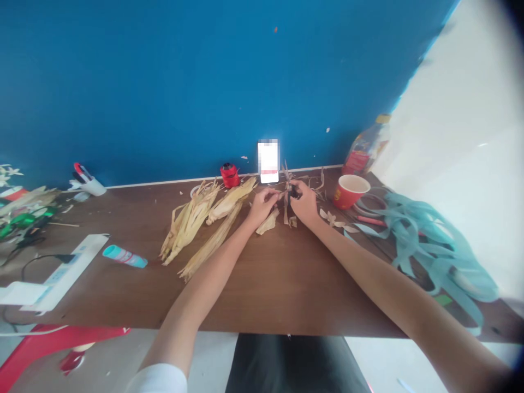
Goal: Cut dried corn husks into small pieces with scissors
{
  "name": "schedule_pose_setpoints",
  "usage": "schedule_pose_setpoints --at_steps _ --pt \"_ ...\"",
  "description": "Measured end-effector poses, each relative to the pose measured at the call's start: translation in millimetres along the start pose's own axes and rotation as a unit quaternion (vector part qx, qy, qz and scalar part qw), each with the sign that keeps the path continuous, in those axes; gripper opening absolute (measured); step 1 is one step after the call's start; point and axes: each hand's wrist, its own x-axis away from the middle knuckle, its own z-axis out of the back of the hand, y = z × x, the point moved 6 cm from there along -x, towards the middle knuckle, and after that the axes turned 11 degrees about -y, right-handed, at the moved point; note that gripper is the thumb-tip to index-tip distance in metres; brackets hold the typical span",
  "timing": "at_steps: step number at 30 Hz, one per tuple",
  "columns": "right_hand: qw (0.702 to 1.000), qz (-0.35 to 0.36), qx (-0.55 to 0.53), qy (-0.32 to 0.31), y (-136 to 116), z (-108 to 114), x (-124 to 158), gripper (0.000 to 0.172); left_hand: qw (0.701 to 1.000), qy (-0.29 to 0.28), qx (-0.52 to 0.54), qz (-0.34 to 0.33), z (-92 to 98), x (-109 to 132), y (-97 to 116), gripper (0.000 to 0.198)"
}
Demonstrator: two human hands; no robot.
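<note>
My left hand (262, 206) is closed, its thumb and fingertips pinching a thin brown dried strip (283, 195). Close beside it, my right hand (305, 203) is curled around what look like small black scissors (293, 192); the fingers hide most of them. Brown dried strips also stand up and hang down between the two hands. Under the hands lies a loose pale piece of husk (268, 222). Bundles of dry yellow corn husk (190, 221) rest left of my left hand, one more husk bundle (232, 201) nearer to it. Petal-shaped husk pieces (336, 220) lie right of my right wrist.
Against the blue wall stand a lit phone (269, 161) and a red object (230, 176). A red paper cup (350, 191), a bottle (365, 146) and tangled teal ribbon (429, 240) fill the right. Leftward are a glue-stick-like tube (125, 255), a power strip (67, 270) and a pen cup (92, 185).
</note>
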Motion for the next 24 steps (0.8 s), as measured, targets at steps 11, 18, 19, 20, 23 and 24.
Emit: schedule_pose_setpoints --at_steps 11,18,19,20,23,24 --pt "0.998 0.019 -0.063 -0.017 0.2 -3.2 0.1 0.043 0.997 -0.012 0.069 0.039 -1.5 0.5 -2.3 0.023" --pt "0.997 0.029 -0.075 -0.013 -1.5 -2.7 0.4 0.043 0.998 0.004 0.066 0.005 2.9 0.1 -4.5 0.026" --pt "0.997 0.029 -0.077 -0.010 -2.3 -2.1 0.6 0.042 0.998 0.005 0.062 0.001 3.5 -0.2 -5.2 0.026" --pt "0.996 0.028 -0.079 -0.006 -2.6 -1.5 0.6 0.042 0.998 0.006 0.059 -0.002 4.1 -0.5 -5.8 0.027" --pt "0.996 0.019 -0.087 0.004 -1.0 -0.6 0.3 0.040 0.998 0.013 0.054 -0.011 5.9 -0.9 -7.4 0.031" --pt "0.996 0.015 -0.089 0.005 0.2 -0.8 0.0 0.040 0.998 0.016 0.053 -0.015 6.5 -0.9 -8.0 0.032"
